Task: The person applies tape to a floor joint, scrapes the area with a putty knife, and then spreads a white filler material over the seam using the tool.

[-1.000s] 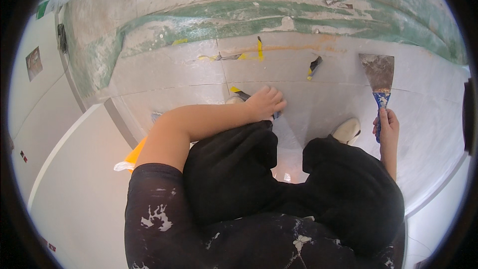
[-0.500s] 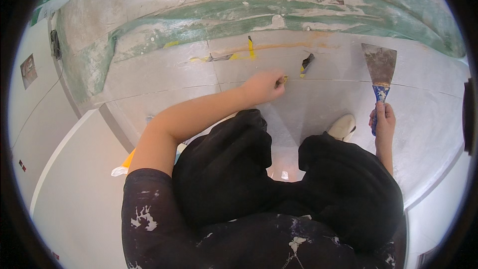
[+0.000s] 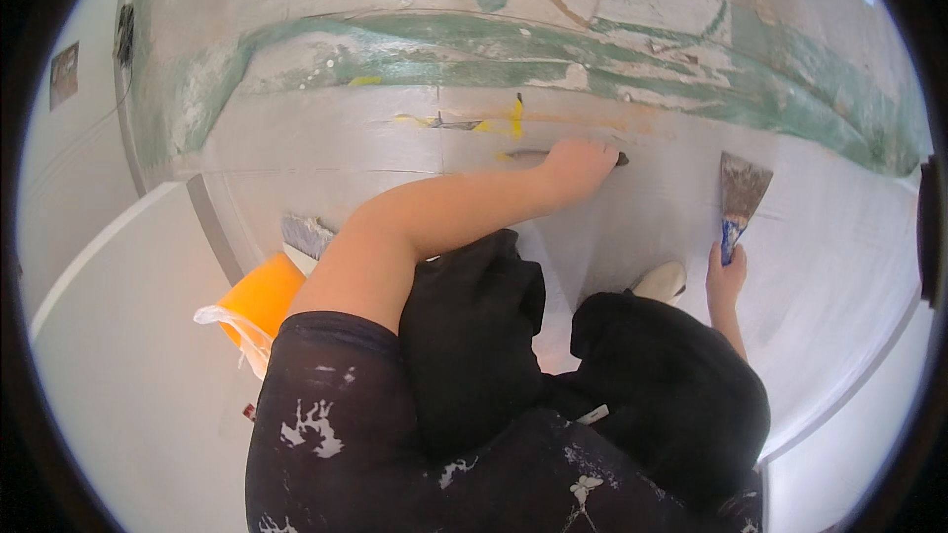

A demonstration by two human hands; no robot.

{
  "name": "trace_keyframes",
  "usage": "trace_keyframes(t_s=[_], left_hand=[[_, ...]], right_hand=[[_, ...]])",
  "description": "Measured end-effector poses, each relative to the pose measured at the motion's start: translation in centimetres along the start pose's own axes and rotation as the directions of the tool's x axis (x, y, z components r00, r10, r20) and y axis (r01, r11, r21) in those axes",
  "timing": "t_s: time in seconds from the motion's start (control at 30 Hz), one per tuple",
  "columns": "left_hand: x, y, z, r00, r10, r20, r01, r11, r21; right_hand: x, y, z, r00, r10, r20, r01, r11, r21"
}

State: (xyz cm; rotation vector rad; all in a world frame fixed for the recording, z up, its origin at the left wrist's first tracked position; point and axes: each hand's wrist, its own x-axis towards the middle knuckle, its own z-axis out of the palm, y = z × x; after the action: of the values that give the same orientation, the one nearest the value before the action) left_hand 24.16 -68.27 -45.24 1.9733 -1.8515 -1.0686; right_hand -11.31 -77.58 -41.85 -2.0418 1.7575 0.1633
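Note:
My left hand reaches out low over the grey floor with its fingers closed, mostly hidden from above. A dark strip of tape with a yellow end trails out on its left side. At the fingertips, a dark scrap of tape pokes out on the right. Over on the right, my right hand grips a putty knife by its blue, paint-smeared handle, with the wide stained blade pointing away from me.
More yellow and dark tape scraps lie on the floor farther off. Beyond them runs a wrinkled, dusty green sheet. An orange bucket and a grey-bristled brush are by my left arm, beside a white panel.
My left hand has moved right, onto the dark scrap of tape that lay apart from it. The putty knife has come lower and slightly left. The bucket and brush show more fully.

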Motion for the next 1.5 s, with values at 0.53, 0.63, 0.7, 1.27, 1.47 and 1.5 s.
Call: trace_keyframes(t_s=[0.53, 0.63, 0.7, 1.27, 1.47, 1.5], left_hand=[[-13.0, -6.8, -4.6, 0.708, -0.674, 0.212, 0.403, 0.140, -0.904], [-12.5, -5.6, -5.3, 0.688, -0.701, 0.188, 0.276, 0.012, -0.961], [-12.8, -6.1, -5.5, 0.734, -0.657, 0.174, 0.299, 0.083, -0.951], [-12.4, -8.8, -6.4, 0.671, -0.730, 0.128, 0.292, 0.101, -0.951], [-12.3, -7.5, -6.4, 0.790, -0.613, -0.030, 0.400, 0.552, -0.732], [-12.1, -7.4, -6.3, 0.819, -0.572, -0.042, 0.397, 0.619, -0.678]], right_hand=[[6.0, -26.6, 1.8, 0.501, -0.663, 0.556, 0.797, 0.604, 0.001], [5.3, -35.1, 4.9, 0.636, -0.604, 0.480, 0.609, 0.775, 0.168], [4.6, -37.3, 7.1, 0.732, -0.568, 0.375, 0.546, 0.819, 0.176], [3.7, -36.4, 9.7, 0.701, -0.625, 0.343, 0.647, 0.760, 0.064], [1.6, -33.7, 9.3, 0.664, -0.628, 0.407, 0.567, 0.777, 0.275], [1.3, -33.6, 9.2, 0.669, -0.596, 0.444, 0.507, 0.802, 0.314]])
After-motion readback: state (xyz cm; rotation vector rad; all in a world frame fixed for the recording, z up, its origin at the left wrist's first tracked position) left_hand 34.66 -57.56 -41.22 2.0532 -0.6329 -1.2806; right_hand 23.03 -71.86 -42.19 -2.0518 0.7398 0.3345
